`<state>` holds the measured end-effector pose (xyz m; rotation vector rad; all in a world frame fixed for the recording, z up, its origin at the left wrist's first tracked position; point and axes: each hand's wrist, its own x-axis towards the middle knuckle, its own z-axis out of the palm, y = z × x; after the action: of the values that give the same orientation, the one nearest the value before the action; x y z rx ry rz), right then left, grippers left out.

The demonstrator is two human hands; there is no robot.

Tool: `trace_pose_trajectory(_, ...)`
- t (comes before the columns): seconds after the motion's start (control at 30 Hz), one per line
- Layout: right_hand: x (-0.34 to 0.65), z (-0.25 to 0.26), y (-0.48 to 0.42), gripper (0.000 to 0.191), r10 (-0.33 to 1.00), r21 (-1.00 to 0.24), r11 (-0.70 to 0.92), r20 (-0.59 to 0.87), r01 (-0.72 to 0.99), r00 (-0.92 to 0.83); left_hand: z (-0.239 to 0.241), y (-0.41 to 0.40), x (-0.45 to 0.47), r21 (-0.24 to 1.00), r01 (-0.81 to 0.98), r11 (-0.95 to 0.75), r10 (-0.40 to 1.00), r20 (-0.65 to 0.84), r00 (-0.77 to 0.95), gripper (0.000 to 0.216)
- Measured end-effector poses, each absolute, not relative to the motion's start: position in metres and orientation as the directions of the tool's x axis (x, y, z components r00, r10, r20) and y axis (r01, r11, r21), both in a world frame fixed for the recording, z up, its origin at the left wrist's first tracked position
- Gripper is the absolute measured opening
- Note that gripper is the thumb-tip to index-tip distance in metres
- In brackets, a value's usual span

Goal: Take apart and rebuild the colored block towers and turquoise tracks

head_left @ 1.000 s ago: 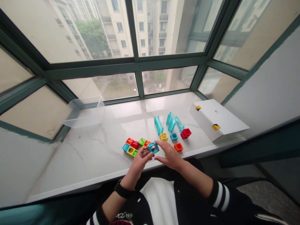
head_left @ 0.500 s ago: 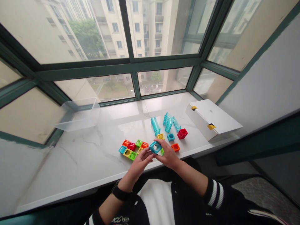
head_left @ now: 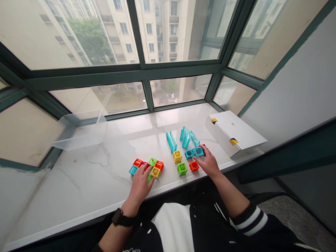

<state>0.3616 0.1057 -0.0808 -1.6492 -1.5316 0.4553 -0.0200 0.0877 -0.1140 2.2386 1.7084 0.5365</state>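
Watching the head view, I am seeing the left hand [head_left: 140, 183] lying flat and open, fingers spread over the near side of the cluster of coloured blocks [head_left: 154, 167] on the marble windowsill [head_left: 105, 175]. Its fingers are covering part of that cluster, so I cannot count the pieces underneath. The right hand [head_left: 209, 163] is reaching to the teal block [head_left: 198, 151], with its fingertips on the block's near edge. I cannot tell whether it is pinching the block or only touching it. That block is sitting on the sill, touching a second teal block [head_left: 189, 153] to its left. Only a sliver of the red block [head_left: 204, 145] is showing behind the fingers. The teal track pieces [head_left: 185, 137] are standing just beyond, too small to make out in detail. The clear plastic tub [head_left: 78, 131] at the far left is hard to read against the glass.

Half a second ago both hands were holding the teal block together above the front edge. Now they are apart and the block is down on the sill. The green block [head_left: 182, 169], then mostly covered by the right hand, is now standing clear between the yellow block [head_left: 177, 156] and the orange block [head_left: 194, 166]. The white box [head_left: 233, 133] is staying at the right end.
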Motion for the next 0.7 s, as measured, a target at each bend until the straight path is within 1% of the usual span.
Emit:
trace_pose_trajectory(0.1, 0.362, -0.087, 0.113, 0.070, 0.950, -0.727, 0.057, 0.251, 0.684, 0.188, -0.126, 0.086, -0.020, 0.303, 0.926, -0.225, 0.973, 0.025, 0.228, 0.055)
trace_pose_trajectory(0.2, 0.357, -0.095, 0.121, 0.070, 0.960, -0.698, 0.047, 0.228, 0.714, 0.160, -0.135, 0.085, -0.020, 0.244, 0.944, -0.221, 0.972, -0.027, 0.234, 0.055)
trace_pose_trajectory(0.3, 0.351, -0.104, 0.130, 0.070, 0.974, -0.673, 0.024, 0.181, 0.739, 0.133, -0.140, 0.085, -0.022, 0.223, 0.944, -0.242, 0.966, -0.032, 0.255, 0.057)
trace_pose_trajectory(0.47, 0.346, -0.120, 0.144, 0.068, 0.985, -0.597, -0.014, 0.128, 0.802, 0.112, -0.136, 0.084, -0.021, 0.197, 0.945, -0.261, 0.961, -0.044, 0.275, 0.058)
trace_pose_trajectory(0.7, 0.344, -0.140, 0.154, 0.066, 0.991, -0.541, -0.053, 0.075, 0.839, 0.111, -0.130, 0.081, -0.018, 0.194, 0.945, -0.263, 0.960, -0.042, 0.276, 0.059)
